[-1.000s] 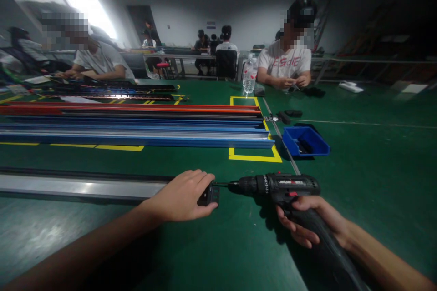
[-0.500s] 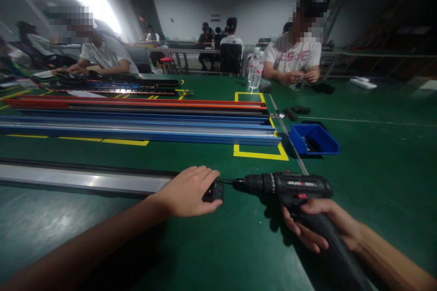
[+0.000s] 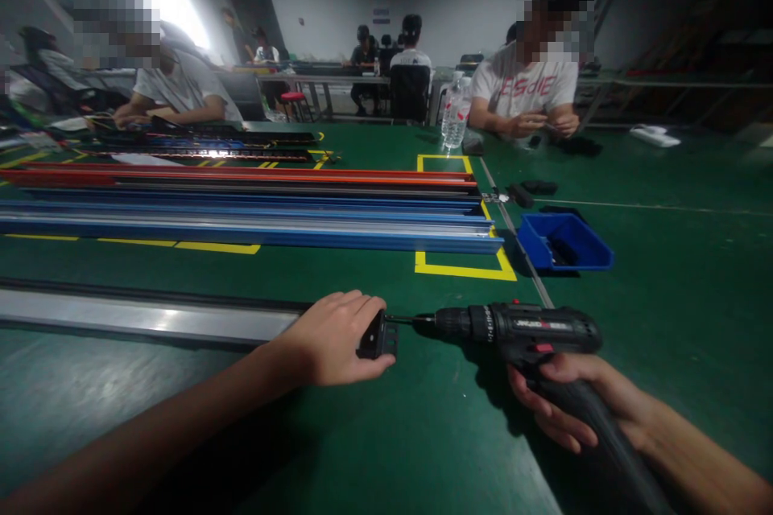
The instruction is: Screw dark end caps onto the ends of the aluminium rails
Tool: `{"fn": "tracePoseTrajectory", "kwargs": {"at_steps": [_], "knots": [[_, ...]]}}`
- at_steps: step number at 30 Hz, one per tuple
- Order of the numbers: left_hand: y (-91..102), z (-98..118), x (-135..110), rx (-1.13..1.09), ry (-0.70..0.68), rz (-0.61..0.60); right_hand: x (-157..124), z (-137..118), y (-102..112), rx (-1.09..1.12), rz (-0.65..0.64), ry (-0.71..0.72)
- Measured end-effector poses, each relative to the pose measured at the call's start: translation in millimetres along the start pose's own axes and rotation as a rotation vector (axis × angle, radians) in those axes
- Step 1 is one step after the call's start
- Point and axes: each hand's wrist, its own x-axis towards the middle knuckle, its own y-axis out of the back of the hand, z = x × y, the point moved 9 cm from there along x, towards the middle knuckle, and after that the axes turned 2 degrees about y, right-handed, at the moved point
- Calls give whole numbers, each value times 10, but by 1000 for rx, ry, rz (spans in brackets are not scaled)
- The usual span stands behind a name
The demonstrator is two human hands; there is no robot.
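A long silver metal profile [image 3: 150,318] with dark edges lies across the near side of the green table. At its right end sits a black end cap [image 3: 375,338], which my left hand [image 3: 341,338] grips, fingers over the top and thumb along the near side. My right hand [image 3: 561,402] is wrapped around the handle of a black cordless drill [image 3: 531,330], held level and pointing left. The drill's long bit [image 3: 407,319] reaches the end cap's outer face near its upper edge. Whether a screw is at the tip cannot be made out.
Beyond the profile lie blue channels [image 3: 271,229] and a red channel [image 3: 290,176], side by side. A blue bin [image 3: 564,243] with dark parts stands to the right. Water bottles [image 3: 454,113] stand farther back. Two people sit across the table, one [image 3: 522,92] handling something small.
The drill and my right hand appear slightly farther right in view, while the bit stays at the end cap. The view has shifted a little. My left hand keeps its grip.
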Motion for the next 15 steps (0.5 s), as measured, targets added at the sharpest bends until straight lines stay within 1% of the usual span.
{"fn": "tracePoseTrajectory", "kwargs": {"at_steps": [8, 15], "knots": [[-24, 20, -6, 28, -53, 34, 4, 14, 57, 7, 43, -5], [-34, 18, -24, 23, -53, 12, 22, -23, -18, 17, -4, 4]]}}
